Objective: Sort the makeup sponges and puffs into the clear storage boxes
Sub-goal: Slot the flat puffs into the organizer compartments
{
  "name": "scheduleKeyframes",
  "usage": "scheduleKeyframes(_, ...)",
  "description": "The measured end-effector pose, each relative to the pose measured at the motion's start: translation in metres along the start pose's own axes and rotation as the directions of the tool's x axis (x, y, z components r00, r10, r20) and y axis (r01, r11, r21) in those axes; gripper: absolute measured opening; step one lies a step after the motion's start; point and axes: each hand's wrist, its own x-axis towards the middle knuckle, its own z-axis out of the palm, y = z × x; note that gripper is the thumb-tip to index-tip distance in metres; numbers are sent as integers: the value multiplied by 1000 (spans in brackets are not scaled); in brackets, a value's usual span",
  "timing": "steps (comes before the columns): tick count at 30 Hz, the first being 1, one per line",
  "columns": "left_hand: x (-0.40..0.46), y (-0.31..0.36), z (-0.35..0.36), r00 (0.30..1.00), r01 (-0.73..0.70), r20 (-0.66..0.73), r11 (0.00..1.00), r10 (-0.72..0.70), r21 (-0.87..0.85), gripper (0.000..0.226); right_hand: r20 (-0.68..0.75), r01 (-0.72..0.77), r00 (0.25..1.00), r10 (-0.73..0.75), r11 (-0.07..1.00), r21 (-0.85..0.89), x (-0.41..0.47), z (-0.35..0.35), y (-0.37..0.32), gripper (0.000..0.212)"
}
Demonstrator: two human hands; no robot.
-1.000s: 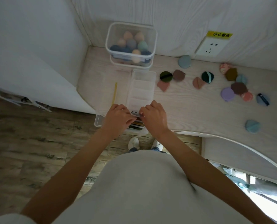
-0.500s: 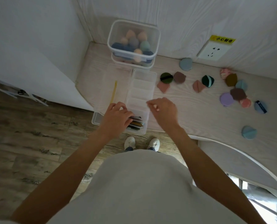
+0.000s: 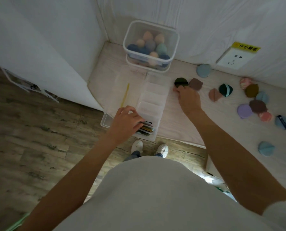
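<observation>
A clear divided box (image 3: 153,97) lies open on the pale table, its lid (image 3: 122,80) folded out to the left. Flat puffs (image 3: 146,128) stand stacked in its nearest compartment, and my left hand (image 3: 124,120) rests its fingertips on that stack. My right hand (image 3: 188,99) is right of the box, fingers curled down on a pink puff (image 3: 174,89) that is almost hidden under them. Just beyond lie a dark green puff (image 3: 181,80) and a brown puff (image 3: 195,83). A clear tub (image 3: 175,45) at the back wall holds several egg-shaped sponges (image 3: 149,45).
Several more puffs lie scattered at the right (image 3: 255,104), a blue one (image 3: 203,71) by the wall and another (image 3: 266,148) near the curved front edge. A yellow stick (image 3: 125,95) lies on the lid. A wall socket (image 3: 233,59) is behind. The box overhangs the table edge.
My right hand left the nearest compartment and reached forward and right to the pink puff beside the box. My left hand stayed on the stack of puffs.
</observation>
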Motion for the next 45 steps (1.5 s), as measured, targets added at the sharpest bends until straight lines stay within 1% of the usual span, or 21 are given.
scheduleKeyframes(2, -1, -2, 1, 1000, -13, -10, 1000, 13, 9, 21, -112, -18, 993, 31, 994, 109, -16, -12, -6, 25)
scheduleKeyframes(3, -1, -3, 2, 1000, -19, -17, 1000, 19, 10, 21, -173, -26, 983, 65, 975, 220, -29, -20, -12, 28)
scheduleKeyframes(5, -1, -5, 4, 999, -32, -32, 999, 33, 19, 19, -271, 60, 959, 86, 869, 491, -59, -35, -32, 29)
scheduleKeyframes(6, -1, -5, 4, 998, -41, -36, 999, 41, 27, 18, -291, 115, 954, 68, 815, 568, -73, -40, -44, 30)
scheduleKeyframes(8, -1, -6, 5, 997, -53, -55, 998, 55, 41, 16, -244, 143, 970, 11, 783, 605, -92, -38, -63, 33)
scheduleKeyframes(10, -2, -6, 5, 996, -51, -76, 997, 55, 53, 15, -202, 140, 979, -35, 836, 531, -100, -26, -73, 26)
scheduleKeyframes(13, -2, -6, 3, 994, -48, -95, 998, 53, 47, 17, -245, 186, 964, -101, 916, 355, -97, -5, -74, 3)
scheduleKeyframes(16, -1, -7, 1, 994, -56, -92, 998, 58, 32, 17, -265, 255, 941, -213, 957, 139, -93, 6, -72, 6)
scheduleKeyframes(18, 0, -7, 0, 995, -60, -82, 998, 63, 30, 15, -257, 317, 912, -319, 947, -51, -89, 12, -74, 10)
scheduleKeyframes(20, 1, -6, -1, 997, -46, -61, 998, 48, 37, 16, -210, 364, 895, -393, 917, -162, -86, 16, -78, 11)
scheduleKeyframes(22, 2, -5, -1, 999, -18, -35, 999, 20, 46, 18, -177, 395, 891, -418, 906, -150, -82, 18, -81, 11)
scheduleKeyframes(25, 0, -5, 1, 1000, 0, 27, 998, -2, 64, 28, -161, 407, 900, -406, 913, -24, -84, 12, -83, 11)
scheduleKeyframes(27, 0, -5, 0, 998, 7, 56, 998, -10, 62, 34, -203, 392, 911, -358, 906, 161, -83, -1, -75, 6)
scheduleKeyframes(29, 0, -5, 0, 997, 1, 73, 998, -5, 61, 34, -249, 258, 952, -180, 906, 335, -72, -14, -54, 9)
scheduleKeyframes(30, 0, -6, 0, 997, -5, 80, 998, 0, 60, 33, -257, 173, 963, -77, 910, 376, -61, -18, -39, 11)
scheduleKeyframes(32, 1, -7, 1, 996, -12, 93, 998, 6, 60, 31, -235, 25, 969, 72, 923, 384, -32, -16, -9, 16)
scheduleKeyframes(33, 2, -7, 1, 995, -13, 95, 998, 7, 59, 31, -205, -24, 973, 104, 932, 361, -17, -13, 2, 19)
scheduleKeyframes(37, 3, -4, 1, 997, -3, 73, 998, -2, 62, 32, -91, -74, 991, 94, 976, 206, 32, 4, 20, 27)
scheduleKeyframes(41, 2, -1, -1, 997, 1, 71, 998, -6, 68, 35, -80, -114, 989, 124, 987, 114, 44, 12, 20, 34)
scheduleKeyframes(43, 1, -1, -1, 998, 2, 58, 998, -6, 69, 34, -113, -144, 979, 168, 970, 194, 36, 8, 19, 35)
scheduleKeyframes(45, 2, -1, -1, 999, -4, 37, 998, 1, 64, 33, -126, -169, 967, 223, 924, 342, 19, -2, 15, 26)
